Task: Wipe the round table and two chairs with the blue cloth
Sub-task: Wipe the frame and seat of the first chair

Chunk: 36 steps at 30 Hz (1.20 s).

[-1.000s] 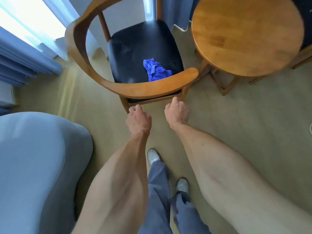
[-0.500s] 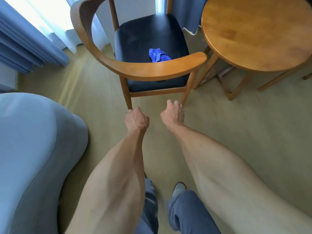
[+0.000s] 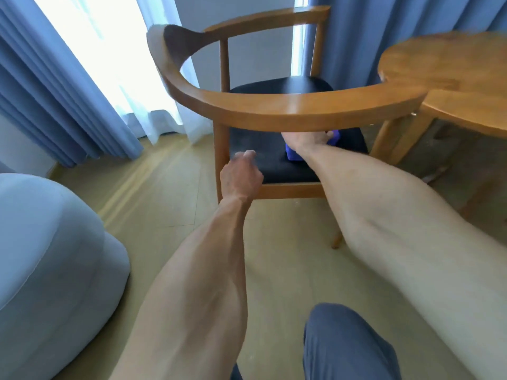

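Note:
A wooden armchair (image 3: 274, 111) with a black seat (image 3: 290, 171) stands in front of me, and its curved rail crosses the view. The blue cloth (image 3: 292, 157) lies on the seat, mostly covered by my right hand (image 3: 304, 141). That hand has passed under the rail and holds the cloth, with blue showing past the fingers and below the wrist; the rail hides part of the fingers. My left hand (image 3: 241, 176) hovers at the seat's front left corner, loosely curled and holding nothing. The round wooden table (image 3: 452, 78) stands to the right, touching the chair's rail end.
A pale blue-grey padded seat (image 3: 55, 256) fills the lower left. Blue curtains (image 3: 55, 91) and a bright window are behind the chair. The floor is light wood. My knee (image 3: 343, 338) in blue trousers is at the bottom.
I have moved lower and closer to the chair. My right hand went from in front of the chair to under the rail and onto the blue cloth. My left hand rose toward the seat edge.

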Each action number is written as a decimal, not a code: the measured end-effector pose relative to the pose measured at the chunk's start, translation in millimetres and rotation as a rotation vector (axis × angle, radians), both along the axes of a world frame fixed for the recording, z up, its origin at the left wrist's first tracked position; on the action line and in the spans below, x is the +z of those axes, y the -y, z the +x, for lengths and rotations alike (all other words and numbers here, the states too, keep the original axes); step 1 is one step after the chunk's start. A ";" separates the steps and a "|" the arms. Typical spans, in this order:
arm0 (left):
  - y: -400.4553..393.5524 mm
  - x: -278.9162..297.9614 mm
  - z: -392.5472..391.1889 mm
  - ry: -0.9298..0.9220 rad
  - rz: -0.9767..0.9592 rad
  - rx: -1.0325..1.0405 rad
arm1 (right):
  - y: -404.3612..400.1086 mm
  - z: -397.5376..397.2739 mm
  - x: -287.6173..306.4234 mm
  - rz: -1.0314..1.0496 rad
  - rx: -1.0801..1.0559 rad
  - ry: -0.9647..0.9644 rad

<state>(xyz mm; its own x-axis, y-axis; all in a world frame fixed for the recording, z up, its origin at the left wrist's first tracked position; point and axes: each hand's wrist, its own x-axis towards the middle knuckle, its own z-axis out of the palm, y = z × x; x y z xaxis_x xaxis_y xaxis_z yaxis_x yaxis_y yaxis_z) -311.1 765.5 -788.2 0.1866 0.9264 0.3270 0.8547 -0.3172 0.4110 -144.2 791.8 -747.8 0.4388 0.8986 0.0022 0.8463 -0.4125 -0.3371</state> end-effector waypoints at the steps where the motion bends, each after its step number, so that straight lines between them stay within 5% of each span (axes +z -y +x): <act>1: -1.7 -15.7 -2.2 -0.019 0.024 -0.010 | -7.0 -0.8 -9.0 0.027 -0.110 0.041; 4: -1.1 -53.4 -7.8 -0.098 0.103 -0.016 | -10.9 -9.5 -33.5 0.165 -0.139 0.183; 11: 14.3 -46.2 16.9 -0.044 -0.042 0.080 | 27.3 -9.4 -32.7 0.214 -0.023 0.111; 23: -11.5 -24.1 54.9 -0.070 -0.178 0.216 | 21.5 10.5 -36.5 0.238 -0.357 0.065; 31: 4.4 -56.4 22.1 0.080 0.043 0.102 | 39.6 36.7 -55.1 0.308 -0.423 0.136; 36: 13.7 -57.8 -8.0 0.161 0.202 0.272 | 53.7 3.5 -63.6 0.386 -0.371 0.183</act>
